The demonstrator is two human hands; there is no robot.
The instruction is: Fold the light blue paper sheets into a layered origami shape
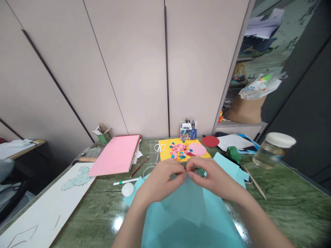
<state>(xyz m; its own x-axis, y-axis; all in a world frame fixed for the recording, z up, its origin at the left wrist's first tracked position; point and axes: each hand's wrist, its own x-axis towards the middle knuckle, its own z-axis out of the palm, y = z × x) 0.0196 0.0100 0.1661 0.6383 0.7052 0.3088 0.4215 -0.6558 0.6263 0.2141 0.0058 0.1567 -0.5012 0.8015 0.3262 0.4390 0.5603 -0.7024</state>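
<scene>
My left hand (165, 179) and my right hand (209, 174) meet over the middle of the table, thumbs and forefingers pinched together tip to tip. What lies between the fingertips is too small to make out. Below them is a thin greyish-teal sheet (184, 203), over a large turquoise paper (217, 230); whether the fingers touch the thin sheet is unclear. Just beyond the hands, a yellow sheet (164, 144) bears several small pink, blue and yellow balls (178, 150) and a pink paper circle (198, 149).
Left are a pink folder (117, 153), a drawing board (49, 203), a white-capped marker (126, 181) and a white round object (128, 189). White-handled scissors (159, 148) lie ahead. Rightward are crumpled green paper (234, 155), a wooden stick (254, 182) and a lidded jar (271, 151).
</scene>
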